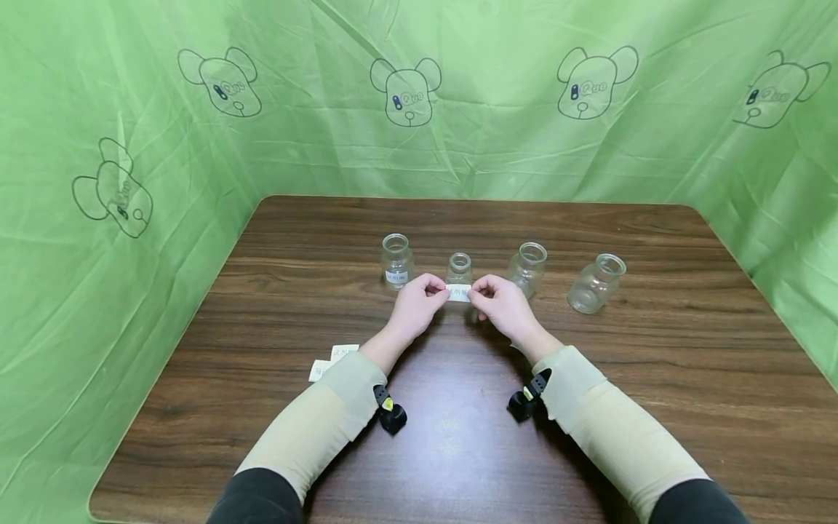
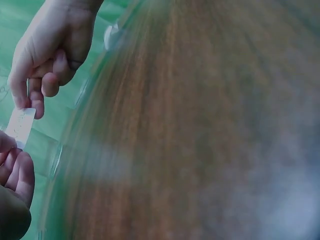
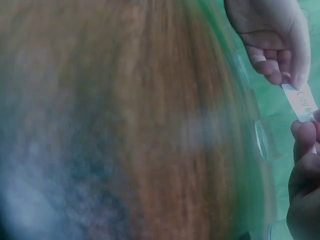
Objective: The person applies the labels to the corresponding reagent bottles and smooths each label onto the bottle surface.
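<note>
Both hands hold a small white label (image 1: 459, 292) with dark printed characters by its two ends. My left hand (image 1: 417, 304) pinches the left end; my right hand (image 1: 503, 307) pinches the right end. Just behind the label stands a small clear glass jar (image 1: 460, 266), its lower part covered. Whether the label touches the glass, I cannot tell. In the left wrist view the label (image 2: 21, 126) is stretched between the fingertips, and the right wrist view shows the label (image 3: 301, 102) likewise. Left of the hands, another glass jar (image 1: 396, 255) bears a similar label.
Two more open glass jars stand to the right, one (image 1: 527, 268) partly behind my right hand, the other (image 1: 594, 285) farther along. White paper labels (image 1: 343, 351) lie by my left forearm, partly covered by the sleeve. Green curtains (image 1: 484, 160) surround the brown wooden table (image 1: 445, 466).
</note>
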A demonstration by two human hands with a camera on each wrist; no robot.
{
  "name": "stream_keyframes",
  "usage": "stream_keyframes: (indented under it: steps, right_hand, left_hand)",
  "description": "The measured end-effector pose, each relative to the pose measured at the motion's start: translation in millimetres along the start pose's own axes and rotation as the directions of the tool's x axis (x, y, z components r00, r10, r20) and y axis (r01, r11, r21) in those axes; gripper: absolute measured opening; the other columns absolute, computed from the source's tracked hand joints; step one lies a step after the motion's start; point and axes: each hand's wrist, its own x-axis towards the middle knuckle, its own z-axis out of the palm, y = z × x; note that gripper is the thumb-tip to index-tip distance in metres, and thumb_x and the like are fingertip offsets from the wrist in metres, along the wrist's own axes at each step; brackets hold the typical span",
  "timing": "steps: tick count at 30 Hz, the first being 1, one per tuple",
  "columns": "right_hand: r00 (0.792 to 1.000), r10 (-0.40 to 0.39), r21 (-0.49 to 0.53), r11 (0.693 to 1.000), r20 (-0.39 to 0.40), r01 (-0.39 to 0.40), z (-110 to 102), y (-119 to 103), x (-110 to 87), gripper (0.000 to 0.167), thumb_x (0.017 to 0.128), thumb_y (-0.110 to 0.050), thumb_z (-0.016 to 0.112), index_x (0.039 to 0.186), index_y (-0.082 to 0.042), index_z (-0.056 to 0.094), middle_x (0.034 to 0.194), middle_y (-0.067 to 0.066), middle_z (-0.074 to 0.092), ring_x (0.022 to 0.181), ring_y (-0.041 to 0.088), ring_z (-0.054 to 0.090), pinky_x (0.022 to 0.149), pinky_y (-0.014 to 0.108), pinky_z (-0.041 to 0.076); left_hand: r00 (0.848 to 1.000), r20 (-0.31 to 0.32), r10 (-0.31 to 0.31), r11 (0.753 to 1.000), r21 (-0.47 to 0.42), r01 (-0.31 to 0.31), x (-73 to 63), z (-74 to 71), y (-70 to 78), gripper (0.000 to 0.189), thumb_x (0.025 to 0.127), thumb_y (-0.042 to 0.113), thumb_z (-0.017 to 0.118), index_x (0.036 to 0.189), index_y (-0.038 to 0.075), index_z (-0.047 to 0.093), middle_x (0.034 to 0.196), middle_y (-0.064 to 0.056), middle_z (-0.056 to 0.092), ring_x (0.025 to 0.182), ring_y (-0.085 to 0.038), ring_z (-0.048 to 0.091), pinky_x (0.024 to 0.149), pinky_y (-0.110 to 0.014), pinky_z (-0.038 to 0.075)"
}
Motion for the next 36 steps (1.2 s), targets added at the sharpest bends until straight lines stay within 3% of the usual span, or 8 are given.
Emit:
stream_keyframes:
  steps: [5, 14, 22, 30, 36]
  right_hand:
    - [1.0, -0.01, -0.102, 0.995, -0.007, 0.009, 2, 2, 4.0, 0.012, 0.087, -0.018, 0.064, 0.086, -0.007, 0.06, 0.065, 0.009, 0.062, 0.052, 0.016, 0.056, 0.053, 0.027, 0.044]
    - [0.999, -0.018, -0.197, 0.98, -0.028, 0.012, 5, 0, 8.5, 0.011, 0.088, -0.019, 0.061, 0.084, -0.009, 0.059, 0.062, 0.007, 0.062, 0.051, 0.012, 0.055, 0.054, 0.028, 0.045]
    - [0.999, -0.019, -0.207, 0.978, -0.032, 0.012, 5, 0, 9.2, 0.012, 0.088, -0.02, 0.061, 0.084, -0.009, 0.059, 0.062, 0.007, 0.062, 0.051, 0.013, 0.056, 0.054, 0.028, 0.044]
    - [0.997, -0.028, -0.248, 0.969, -0.077, 0.008, 10, 3, 13.7, 0.014, 0.088, -0.024, 0.061, 0.085, -0.011, 0.058, 0.059, 0.0, 0.059, 0.05, 0.01, 0.055, 0.056, 0.028, 0.044]
    - [0.993, -0.052, -0.272, 0.962, -0.103, 0.022, 8, 0, 11.8, 0.021, 0.086, -0.02, 0.065, 0.095, -0.005, 0.054, 0.073, 0.005, 0.064, 0.061, 0.016, 0.06, 0.062, 0.032, 0.049]
  left_hand:
    - [0.999, 0.008, 0.039, 0.995, 0.091, -0.04, 4.0, 1.3, 1.4, 0.006, 0.084, 0.011, 0.063, 0.087, 0.006, 0.064, 0.08, -0.002, 0.064, 0.074, -0.013, 0.058, 0.069, -0.026, 0.047]
    - [0.999, -0.027, 0.045, 0.972, 0.233, -0.037, 8.9, 6.2, 2.5, 0.004, 0.083, 0.011, 0.062, 0.085, 0.008, 0.064, 0.076, 0.002, 0.062, 0.069, -0.012, 0.055, 0.066, -0.026, 0.044]
    - [0.999, -0.025, 0.039, 0.969, 0.244, -0.031, 11.3, 6.3, 1.5, 0.004, 0.083, 0.011, 0.061, 0.086, 0.008, 0.063, 0.077, 0.001, 0.062, 0.071, -0.014, 0.056, 0.068, -0.027, 0.045]
    - [0.996, -0.078, 0.039, 0.973, 0.231, -0.02, 12.7, 8.8, 2.8, 0.005, 0.081, 0.008, 0.061, 0.086, 0.006, 0.062, 0.077, -0.002, 0.063, 0.072, -0.016, 0.058, 0.068, -0.029, 0.047]
    - [0.996, -0.088, 0.028, 0.979, 0.202, -0.01, 10.9, 9.7, 3.2, 0.023, 0.083, 0.01, 0.065, 0.104, 0.004, 0.057, 0.087, -0.006, 0.064, 0.081, -0.018, 0.063, 0.074, -0.029, 0.05]
